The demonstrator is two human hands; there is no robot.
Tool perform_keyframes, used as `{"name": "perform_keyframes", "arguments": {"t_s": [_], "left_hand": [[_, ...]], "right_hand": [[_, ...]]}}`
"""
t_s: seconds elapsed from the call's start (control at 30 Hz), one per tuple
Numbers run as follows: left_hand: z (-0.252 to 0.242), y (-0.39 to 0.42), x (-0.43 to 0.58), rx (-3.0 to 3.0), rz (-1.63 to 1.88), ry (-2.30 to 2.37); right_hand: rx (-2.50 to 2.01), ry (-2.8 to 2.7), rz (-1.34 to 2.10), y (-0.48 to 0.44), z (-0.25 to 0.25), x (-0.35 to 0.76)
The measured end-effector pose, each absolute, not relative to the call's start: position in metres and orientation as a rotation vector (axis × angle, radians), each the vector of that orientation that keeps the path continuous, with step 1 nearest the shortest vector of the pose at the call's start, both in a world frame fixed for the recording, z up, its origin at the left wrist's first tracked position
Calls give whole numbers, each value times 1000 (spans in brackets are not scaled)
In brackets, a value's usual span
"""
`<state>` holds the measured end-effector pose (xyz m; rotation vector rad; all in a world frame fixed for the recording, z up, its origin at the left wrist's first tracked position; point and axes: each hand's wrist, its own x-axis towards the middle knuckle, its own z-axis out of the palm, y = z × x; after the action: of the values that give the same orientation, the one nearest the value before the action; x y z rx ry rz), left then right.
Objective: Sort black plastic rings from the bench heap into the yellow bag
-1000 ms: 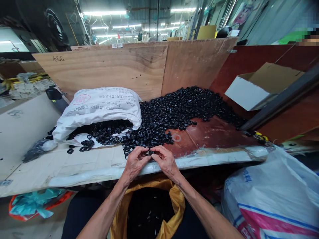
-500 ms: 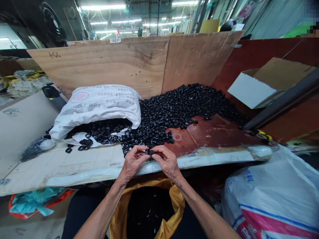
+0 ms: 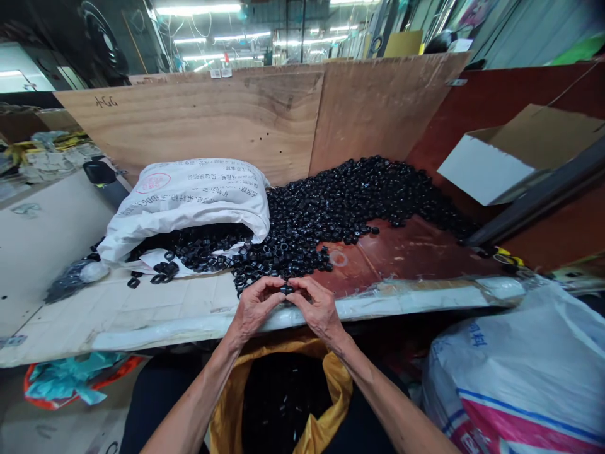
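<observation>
My left hand (image 3: 254, 309) and my right hand (image 3: 320, 309) meet at the table's front edge, fingertips pinched together on a small black ring (image 3: 286, 289). Just beyond them lies a big heap of black rings (image 3: 331, 208), spreading from the open mouth of a white woven sack (image 3: 189, 198) lying on its side. Below my wrists hangs a yellow bag (image 3: 283, 403) holding more black rings.
Plywood boards (image 3: 212, 120) wall the back of the table (image 3: 155, 309). An open cardboard box (image 3: 510, 154) leans at the right. A white printed sack (image 3: 515, 372) stands at lower right. A teal and red bag (image 3: 66, 386) lies on the floor at left.
Both hands have stayed together at the table edge, fingers shifting slightly around the small ring. The view has tilted a little.
</observation>
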<state>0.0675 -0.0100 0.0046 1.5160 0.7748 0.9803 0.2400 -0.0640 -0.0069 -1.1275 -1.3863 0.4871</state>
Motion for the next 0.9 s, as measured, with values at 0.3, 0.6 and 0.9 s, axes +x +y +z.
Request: {"name": "perform_keyframes", "arguments": {"t_s": [0.3, 0.6, 0.9], "left_hand": [[2, -10, 64, 1596, 992, 812], [-17, 3, 62, 1466, 1003, 719], [-20, 7, 62, 1352, 984, 709]], "right_hand": [[-1161, -1433, 557, -59, -11, 240], [-1012, -1484, 415, -47, -20, 241], [-1118, -1340, 663, -44, -26, 237]]}}
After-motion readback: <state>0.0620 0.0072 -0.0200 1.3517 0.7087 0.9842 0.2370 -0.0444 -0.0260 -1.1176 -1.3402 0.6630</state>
